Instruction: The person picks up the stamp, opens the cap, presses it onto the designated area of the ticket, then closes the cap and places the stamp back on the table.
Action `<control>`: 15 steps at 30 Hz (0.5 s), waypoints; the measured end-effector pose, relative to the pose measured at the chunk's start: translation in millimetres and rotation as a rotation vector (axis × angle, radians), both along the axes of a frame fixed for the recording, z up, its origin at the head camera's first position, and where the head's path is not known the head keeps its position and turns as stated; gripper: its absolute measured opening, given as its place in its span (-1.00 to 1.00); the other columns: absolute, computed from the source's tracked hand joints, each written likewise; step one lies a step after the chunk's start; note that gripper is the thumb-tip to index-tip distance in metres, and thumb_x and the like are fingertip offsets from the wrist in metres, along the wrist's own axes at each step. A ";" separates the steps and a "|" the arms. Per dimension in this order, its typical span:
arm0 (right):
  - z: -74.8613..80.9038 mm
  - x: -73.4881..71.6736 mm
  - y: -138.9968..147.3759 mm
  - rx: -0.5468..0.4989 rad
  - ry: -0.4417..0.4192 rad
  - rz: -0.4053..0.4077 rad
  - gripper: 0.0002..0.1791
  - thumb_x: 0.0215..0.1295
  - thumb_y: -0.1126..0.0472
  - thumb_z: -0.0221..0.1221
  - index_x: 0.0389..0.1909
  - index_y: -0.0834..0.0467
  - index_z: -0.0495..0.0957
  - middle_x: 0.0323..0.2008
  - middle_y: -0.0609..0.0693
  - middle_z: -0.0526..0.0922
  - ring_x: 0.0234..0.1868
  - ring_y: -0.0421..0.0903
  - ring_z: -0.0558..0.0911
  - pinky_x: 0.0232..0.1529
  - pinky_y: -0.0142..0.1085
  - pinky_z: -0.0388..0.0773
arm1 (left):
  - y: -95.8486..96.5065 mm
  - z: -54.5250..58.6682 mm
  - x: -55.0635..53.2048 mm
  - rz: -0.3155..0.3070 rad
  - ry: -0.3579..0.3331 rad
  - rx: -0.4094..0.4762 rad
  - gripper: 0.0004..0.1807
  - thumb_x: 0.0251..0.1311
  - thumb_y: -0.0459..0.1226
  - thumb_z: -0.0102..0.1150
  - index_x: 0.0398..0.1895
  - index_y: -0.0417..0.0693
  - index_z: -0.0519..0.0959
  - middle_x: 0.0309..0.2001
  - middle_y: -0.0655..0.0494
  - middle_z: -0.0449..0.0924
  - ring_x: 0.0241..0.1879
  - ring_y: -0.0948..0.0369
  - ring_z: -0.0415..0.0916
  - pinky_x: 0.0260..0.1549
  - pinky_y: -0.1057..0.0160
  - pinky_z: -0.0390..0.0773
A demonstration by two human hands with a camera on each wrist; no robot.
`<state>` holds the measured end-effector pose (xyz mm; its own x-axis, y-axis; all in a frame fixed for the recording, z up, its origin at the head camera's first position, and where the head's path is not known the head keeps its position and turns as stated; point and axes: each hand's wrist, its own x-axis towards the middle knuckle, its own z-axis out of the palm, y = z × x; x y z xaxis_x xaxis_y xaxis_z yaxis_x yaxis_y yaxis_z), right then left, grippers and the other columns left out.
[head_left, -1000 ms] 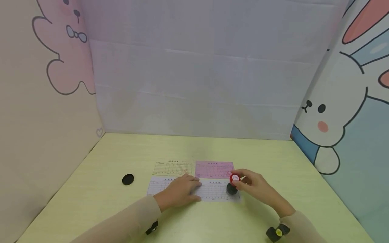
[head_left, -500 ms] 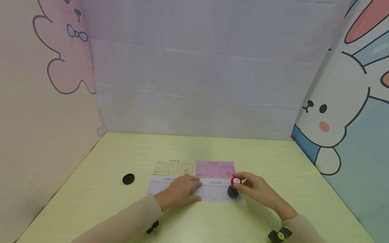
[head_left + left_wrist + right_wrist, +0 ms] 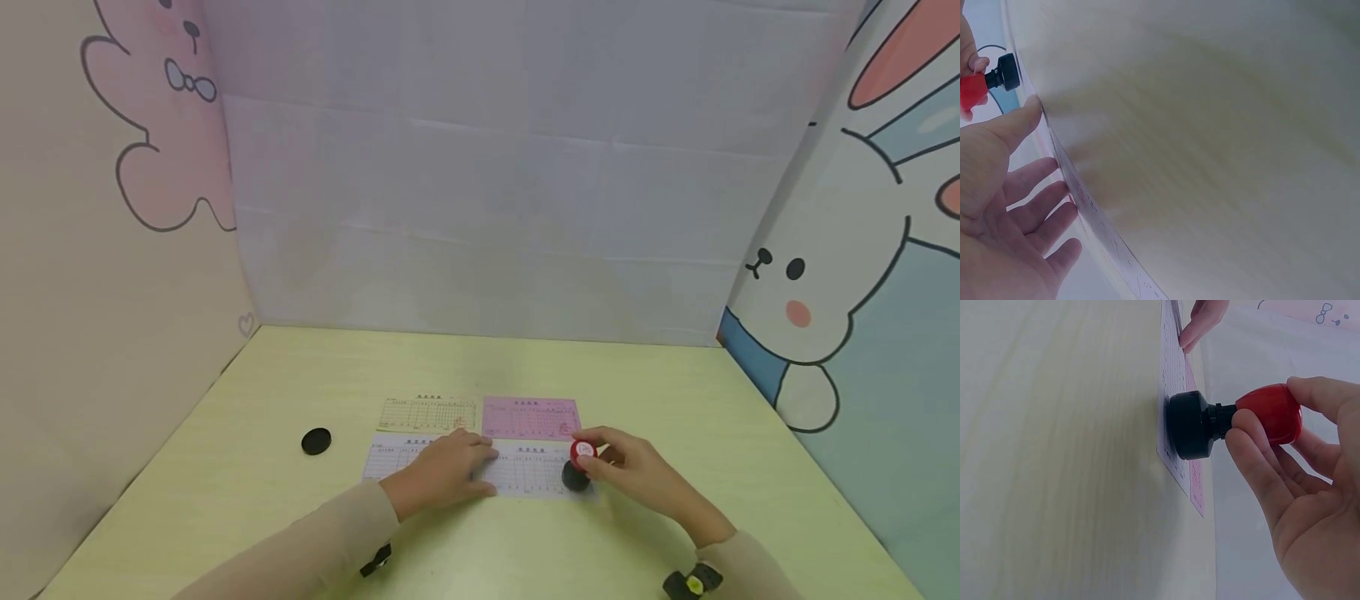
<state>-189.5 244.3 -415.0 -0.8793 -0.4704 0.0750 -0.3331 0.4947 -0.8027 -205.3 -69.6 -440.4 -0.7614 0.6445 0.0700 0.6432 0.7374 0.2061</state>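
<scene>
My right hand (image 3: 637, 471) grips the red handle of a stamp (image 3: 576, 475) between thumb and fingers. In the right wrist view the black base of the stamp (image 3: 1190, 425) stands right at the surface of a white form (image 3: 1169, 369), near its right end. My left hand (image 3: 442, 471) lies with fingers extended across the white forms (image 3: 525, 468), its fingertips at the paper in the left wrist view. Behind them lie a pink form (image 3: 528, 417) with a red mark at its lower right and a yellow form (image 3: 427, 413) with a similar mark.
A round black cap (image 3: 316, 442) lies on the pale yellow table (image 3: 300, 517) to the left of the forms. A white cloth wall (image 3: 480, 208) stands at the back, with cartoon-printed panels on both sides.
My right hand and the stamp have shifted slightly toward me and to the right over the white form. The left hand has stayed in place.
</scene>
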 end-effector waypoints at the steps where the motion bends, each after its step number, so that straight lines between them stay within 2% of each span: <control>1: 0.3 0.0 0.0 0.002 -0.002 -0.001 -0.51 0.44 0.10 0.23 0.25 0.30 0.49 -0.09 0.00 0.68 -0.25 -0.13 0.65 -0.25 -0.35 0.59 | 0.0 0.4 -0.1 -0.001 -0.002 -0.001 -0.39 0.21 0.07 0.35 0.22 -0.08 0.60 0.26 -0.01 0.53 0.26 0.03 0.44 0.28 0.04 0.40; 15: -1.6 -0.8 0.8 0.017 -0.047 -0.011 -0.50 0.45 0.09 0.22 0.27 0.30 0.48 -0.09 0.01 0.67 -0.24 -0.10 0.65 -0.23 -0.35 0.59 | -0.1 -2.1 -2.0 0.011 -0.020 -0.016 -0.39 0.22 0.09 0.32 0.24 -0.05 0.58 0.28 0.00 0.51 0.28 0.02 0.42 0.27 0.05 0.40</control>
